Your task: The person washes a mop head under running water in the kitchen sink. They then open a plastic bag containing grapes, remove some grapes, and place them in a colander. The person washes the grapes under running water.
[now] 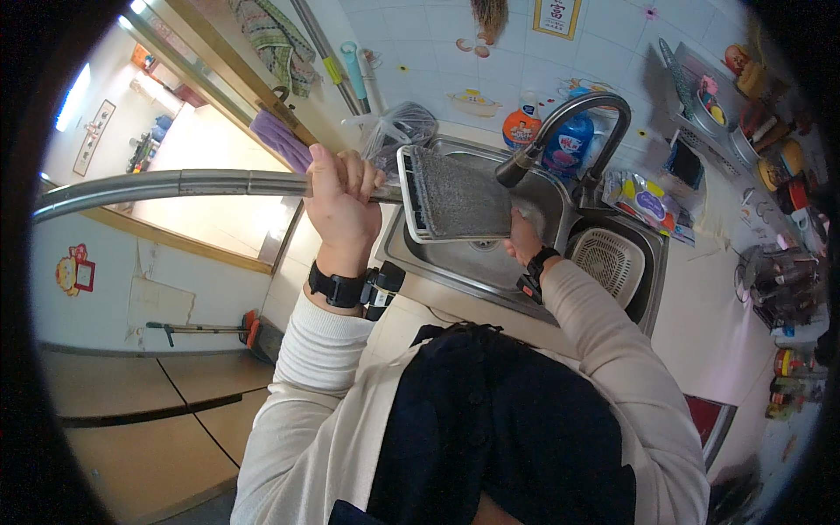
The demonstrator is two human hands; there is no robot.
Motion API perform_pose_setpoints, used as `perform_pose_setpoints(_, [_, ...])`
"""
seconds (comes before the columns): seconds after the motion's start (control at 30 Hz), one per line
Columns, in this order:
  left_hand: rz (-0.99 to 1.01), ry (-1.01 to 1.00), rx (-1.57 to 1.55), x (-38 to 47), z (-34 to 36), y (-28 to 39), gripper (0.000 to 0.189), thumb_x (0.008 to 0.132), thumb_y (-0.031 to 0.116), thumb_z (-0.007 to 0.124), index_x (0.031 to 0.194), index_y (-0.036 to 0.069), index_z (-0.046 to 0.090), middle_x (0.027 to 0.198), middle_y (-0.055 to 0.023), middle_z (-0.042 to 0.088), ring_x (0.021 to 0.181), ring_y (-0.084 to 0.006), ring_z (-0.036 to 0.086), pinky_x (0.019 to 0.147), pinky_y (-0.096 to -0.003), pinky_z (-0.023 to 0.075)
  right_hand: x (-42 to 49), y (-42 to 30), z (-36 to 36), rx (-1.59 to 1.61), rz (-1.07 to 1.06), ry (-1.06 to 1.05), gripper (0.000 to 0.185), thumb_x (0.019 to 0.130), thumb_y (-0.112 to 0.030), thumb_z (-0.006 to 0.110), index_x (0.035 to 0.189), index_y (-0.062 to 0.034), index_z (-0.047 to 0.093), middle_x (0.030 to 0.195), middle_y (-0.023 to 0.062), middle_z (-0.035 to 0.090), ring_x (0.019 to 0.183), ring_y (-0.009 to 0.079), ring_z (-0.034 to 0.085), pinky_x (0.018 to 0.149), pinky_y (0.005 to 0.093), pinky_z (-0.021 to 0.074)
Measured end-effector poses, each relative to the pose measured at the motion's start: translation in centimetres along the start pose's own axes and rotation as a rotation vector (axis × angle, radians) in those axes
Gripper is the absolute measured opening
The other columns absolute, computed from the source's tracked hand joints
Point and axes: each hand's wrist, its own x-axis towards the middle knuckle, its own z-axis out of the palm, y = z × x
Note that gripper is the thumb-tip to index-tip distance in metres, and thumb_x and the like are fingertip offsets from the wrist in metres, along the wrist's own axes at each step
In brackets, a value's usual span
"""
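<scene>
My left hand (342,203) is wrapped around the metal pole (213,183) of a flat mop, which runs off to the left. The mop's head lies above the large basin of a stainless steel sink (453,287), its grey fibre pad (462,197) facing up and its white frame (408,210) showing along the edge. My right hand (523,237) grips the right end of the head; some of its fingers are hidden. A curved metal faucet (607,105) points its spout down near the pad's upper right corner. Whether water runs, I cannot tell.
An orange cleaner bottle (522,126) and a blue detergent bottle (569,146) stand behind the sink. A beige plastic basket (609,262) sits in the smaller basin. Right of the faucet lies a tissue pack (646,202). A clear plastic bag (403,128) is at the back left.
</scene>
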Motion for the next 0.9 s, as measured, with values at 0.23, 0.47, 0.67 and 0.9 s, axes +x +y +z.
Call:
perform_pose_setpoints(0.23, [0.019, 0.044, 0.001, -0.5, 0.2, 0.6, 0.050, 0.101, 0.037, 0.042, 0.058, 0.013, 0.029, 0.051, 0.0016, 0.023, 0.047, -0.0120, 0.022, 0.052, -0.0298, 0.0301, 0.6, 1.2, -0.9, 0.041, 0.010, -0.165, 0.049, 0.100, -0.049, 0.030, 0.119, -0.0084, 0.049, 0.077, 0.0046, 0.047, 0.054, 0.0152, 0.044, 0.045, 0.0310, 0.0363])
perform_pose_setpoints(0.47, [-0.019, 0.179, 0.237, 0.8, -1.7, -2.4, 0.044, 0.099, 0.030, 0.049, 0.060, 0.012, 0.039, 0.053, 0.0000, 0.037, 0.048, -0.0124, 0.034, 0.052, -0.0296, 0.0355, 1.3, -0.7, -1.8, -1.316, -0.486, 0.117, 0.059, 0.093, -0.047, 0.047, 0.126, 0.0022, 0.051, 0.127, 0.0282, 0.050, 0.112, 0.0383, 0.055, 0.096, 0.0420, 0.0449])
perform_pose_setpoints(0.67, [-0.041, 0.207, 0.440, -0.3, -3.4, -4.6, 0.040, 0.100, 0.032, 0.050, 0.067, 0.008, 0.049, 0.057, -0.0011, 0.042, 0.052, -0.0138, 0.039, 0.052, -0.0296, 0.0356, -4.8, -4.4, -0.1, -1.112, -0.701, -0.263, 0.066, 0.080, -0.034, 0.071, 0.127, 0.0062, 0.048, 0.124, 0.0309, 0.051, 0.116, 0.0414, 0.050, 0.097, 0.0412, 0.0426])
perform_pose_setpoints(0.9, [0.065, 0.024, 0.342, 1.1, -4.5, -2.6, 0.047, 0.099, 0.046, 0.042, 0.077, 0.005, 0.048, 0.069, -0.0031, 0.045, 0.065, -0.0141, 0.045, 0.061, -0.0285, 0.0383, -8.9, -5.2, 6.4, -1.058, -0.886, -0.376, 0.090, 0.075, -0.040, 0.075, 0.137, 0.0065, 0.031, 0.125, 0.0354, 0.048, 0.117, 0.0432, 0.050, 0.098, 0.0417, 0.0414])
